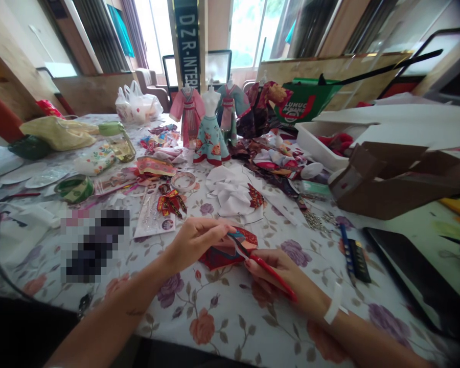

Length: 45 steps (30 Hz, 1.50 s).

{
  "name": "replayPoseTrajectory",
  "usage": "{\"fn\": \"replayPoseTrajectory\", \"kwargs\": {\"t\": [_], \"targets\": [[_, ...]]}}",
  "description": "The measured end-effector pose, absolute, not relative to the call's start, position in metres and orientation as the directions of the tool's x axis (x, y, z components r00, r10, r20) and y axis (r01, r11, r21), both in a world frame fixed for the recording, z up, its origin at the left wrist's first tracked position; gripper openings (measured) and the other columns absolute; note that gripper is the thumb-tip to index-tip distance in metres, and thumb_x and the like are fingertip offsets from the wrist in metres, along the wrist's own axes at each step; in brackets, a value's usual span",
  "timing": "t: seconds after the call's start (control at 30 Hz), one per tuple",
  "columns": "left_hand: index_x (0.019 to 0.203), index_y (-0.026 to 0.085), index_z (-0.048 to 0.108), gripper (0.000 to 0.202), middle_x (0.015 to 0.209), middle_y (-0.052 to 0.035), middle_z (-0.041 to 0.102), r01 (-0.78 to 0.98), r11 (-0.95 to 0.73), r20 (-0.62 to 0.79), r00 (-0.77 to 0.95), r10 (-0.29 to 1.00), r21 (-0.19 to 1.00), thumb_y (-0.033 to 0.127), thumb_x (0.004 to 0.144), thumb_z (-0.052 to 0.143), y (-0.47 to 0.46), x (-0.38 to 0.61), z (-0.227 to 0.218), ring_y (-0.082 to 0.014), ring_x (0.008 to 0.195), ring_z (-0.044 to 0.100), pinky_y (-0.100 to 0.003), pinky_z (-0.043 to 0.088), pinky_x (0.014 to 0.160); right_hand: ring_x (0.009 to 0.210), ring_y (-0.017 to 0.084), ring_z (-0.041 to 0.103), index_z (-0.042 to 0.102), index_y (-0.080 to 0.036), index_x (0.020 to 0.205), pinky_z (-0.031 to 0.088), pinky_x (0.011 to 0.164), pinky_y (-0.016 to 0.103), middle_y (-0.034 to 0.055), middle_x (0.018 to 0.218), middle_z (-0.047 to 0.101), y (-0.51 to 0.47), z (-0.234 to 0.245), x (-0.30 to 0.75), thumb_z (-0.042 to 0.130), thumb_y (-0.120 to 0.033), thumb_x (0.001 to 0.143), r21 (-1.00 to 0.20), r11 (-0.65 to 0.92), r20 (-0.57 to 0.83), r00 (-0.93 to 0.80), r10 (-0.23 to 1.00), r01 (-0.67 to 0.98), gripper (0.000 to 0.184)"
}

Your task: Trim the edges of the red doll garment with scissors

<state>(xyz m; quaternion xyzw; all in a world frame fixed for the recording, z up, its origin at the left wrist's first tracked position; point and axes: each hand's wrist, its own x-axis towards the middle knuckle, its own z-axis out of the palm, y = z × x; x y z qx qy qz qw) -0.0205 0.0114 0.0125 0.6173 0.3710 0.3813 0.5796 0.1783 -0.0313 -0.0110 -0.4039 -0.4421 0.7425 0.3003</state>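
Observation:
My left hand pinches a piece of red patterned fabric with some blue and pink in it, just above the flowered tablecloth. In my right hand is a pair of scissors with red handles. Their blades point up and left and lie against the cloth close to my left fingertips. I cannot tell whether the blades are apart. Beyond my hands lies a crumpled white cloth piece with a red patterned part. A strip of white tape is stuck to my right wrist.
Small dress forms, several in patterned dresses, stand at the back centre amid fabric scraps. A cardboard box and a black tablet-like slab lie at right. Tape rolls and a clear-bagged card are at left.

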Motion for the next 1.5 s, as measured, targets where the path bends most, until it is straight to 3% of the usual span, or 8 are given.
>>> {"fn": "replayPoseTrajectory", "kwargs": {"t": [0.17, 0.33, 0.5, 0.87, 1.2, 1.5], "targets": [[0.086, 0.014, 0.074, 0.023, 0.092, -0.0078, 0.072, 0.144, -0.234, 0.17, 0.359, 0.918, 0.962, 0.032, 0.082, 0.06, 0.013, -0.019, 0.013, -0.0182, 0.086, 0.066, -0.023, 0.053, 0.076, 0.035, 0.007, 0.039, 0.04, -0.019, 0.055, 0.037, 0.04, 0.023, -0.0089, 0.038, 0.036, -0.031, -0.009, 0.178, 0.07, -0.054, 0.068, -0.906, -0.419, -0.336, -0.502, 0.797, -0.06, 0.048], [0.087, 0.015, 0.072, 0.02, 0.09, -0.0062, 0.071, -0.005, -0.04, 0.039, 0.335, 0.942, 0.999, 0.031, 0.075, 0.068, 0.015, -0.019, 0.008, -0.0177, 0.081, 0.067, -0.025, 0.056, 0.07, 0.038, 0.008, 0.044, 0.043, -0.018, 0.057, 0.038, 0.041, 0.022, -0.0069, 0.041, 0.042, -0.03, -0.005, 0.18, 0.07, -0.053, 0.069, -0.932, -0.361, -0.327, -0.517, 0.791, 0.037, 0.046], [0.087, 0.014, 0.07, 0.024, 0.083, -0.0061, 0.072, -0.07, 0.071, -0.047, 0.299, 0.953, 0.995, 0.028, 0.069, 0.074, 0.017, -0.021, 0.006, -0.0158, 0.072, 0.067, -0.023, 0.055, 0.063, 0.04, 0.009, 0.048, 0.043, -0.017, 0.058, 0.032, 0.038, 0.018, -0.0053, 0.043, 0.044, -0.029, -0.007, 0.183, 0.068, -0.054, 0.07, -0.932, -0.349, -0.348, -0.509, 0.788, 0.096, 0.046], [0.092, 0.014, 0.069, 0.027, 0.07, -0.0015, 0.067, -0.117, 0.086, -0.053, 0.26, 0.964, 0.989, 0.02, 0.066, 0.074, 0.019, -0.022, 0.009, -0.0078, 0.055, 0.056, -0.018, 0.047, 0.053, 0.042, 0.007, 0.047, 0.046, -0.015, 0.058, 0.028, 0.04, 0.017, -0.0019, 0.049, 0.052, -0.026, -0.004, 0.19, 0.066, -0.049, 0.075, -0.932, -0.314, -0.358, -0.587, 0.726, 0.181, 0.042], [0.092, 0.015, 0.071, 0.021, 0.078, -0.0032, 0.069, -0.153, 0.087, -0.042, 0.277, 0.96, 0.984, 0.025, 0.074, 0.067, 0.017, -0.021, 0.016, -0.0103, 0.065, 0.061, -0.018, 0.048, 0.059, 0.042, 0.008, 0.046, 0.047, -0.016, 0.06, 0.03, 0.04, 0.018, -0.0017, 0.05, 0.052, -0.025, -0.009, 0.191, 0.066, -0.051, 0.074, -0.93, -0.303, -0.367, -0.591, 0.718, 0.209, 0.042], [0.097, 0.014, 0.068, 0.032, 0.081, -0.0047, 0.07, -0.12, 0.071, -0.033, 0.291, 0.956, 0.99, 0.022, 0.067, 0.075, 0.017, -0.022, 0.01, -0.0144, 0.069, 0.066, -0.021, 0.053, 0.057, 0.041, 0.007, 0.046, 0.047, -0.016, 0.06, 0.031, 0.039, 0.017, -0.0018, 0.05, 0.052, -0.027, -0.004, 0.191, 0.068, -0.047, 0.074, -0.925, -0.313, -0.38, -0.59, 0.713, 0.217, 0.04]]}}
